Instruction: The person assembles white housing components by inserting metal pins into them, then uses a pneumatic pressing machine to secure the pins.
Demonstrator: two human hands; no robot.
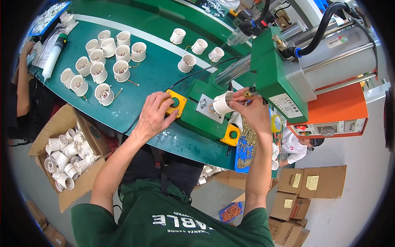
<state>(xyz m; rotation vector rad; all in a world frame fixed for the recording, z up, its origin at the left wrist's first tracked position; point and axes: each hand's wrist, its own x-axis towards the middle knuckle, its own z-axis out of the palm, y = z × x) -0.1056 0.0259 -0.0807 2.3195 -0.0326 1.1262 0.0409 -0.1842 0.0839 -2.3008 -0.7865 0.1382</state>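
Right hand (250, 110) up at the green press (279, 78), fingers pinched round a white cup-shaped socket (222, 103) and keeping it on the grey fixture plate (204, 106), with the open mouth turned toward the left. Short, round and plain white, that socket, thick-walled with a hollow middle and a thin wire loop showing at its left side. Thumb and forefinger also nipped on a small brass-coloured piece (248, 93) just above the rim, close under the press head. Left hand (154, 115) spread flat, fingers loosely open and holding nothing, fingertips resting on the yellow button box (177, 102) beside its green push button (175, 102). Second yellow box with a green button (231, 134) at the lower right of the fixture. Across the green tabletop (152, 74), a cluster of matching white sockets (101, 68) standing mouth up, some showing metal inside and trailing thin wire leads, with four more sockets (193, 51) apart to the right near the white stripe. Below the table edge on the left, an open cardboard box (68, 154) heaped with more white sockets. Under the right forearm, a blue tray (246, 148) full of small brass parts. Stacked brown cartons (310, 183) on the floor at the right.
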